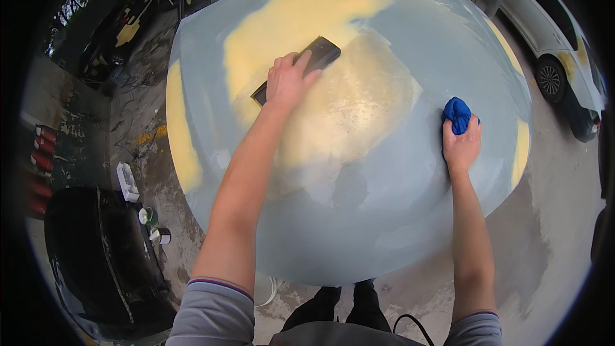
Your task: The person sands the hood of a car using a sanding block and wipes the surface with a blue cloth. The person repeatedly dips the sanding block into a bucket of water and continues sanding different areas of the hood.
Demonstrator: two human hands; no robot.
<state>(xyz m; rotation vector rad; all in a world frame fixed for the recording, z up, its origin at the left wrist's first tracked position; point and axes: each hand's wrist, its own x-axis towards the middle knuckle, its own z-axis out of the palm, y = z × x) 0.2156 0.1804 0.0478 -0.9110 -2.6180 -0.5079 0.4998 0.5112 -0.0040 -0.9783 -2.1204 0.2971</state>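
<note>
My left hand (289,83) grips a long dark sanding block (325,52), lying diagonally on the yellow-patched upper middle of a large grey-blue car panel (346,218). Below and to the right of the block, the yellowish surface (352,109) has a wet-looking sheen with droplets. My right hand (461,144) holds a bunched blue cloth (457,111) against the right side of the panel, its fingers curled round it.
A white car (532,32) stands at upper right, dark cars (122,38) at upper left. On the concrete floor at left are a black panel (83,256), a white tray (127,181), two small cans (160,236) and red cylinders (43,143). Cables lie below the panel.
</note>
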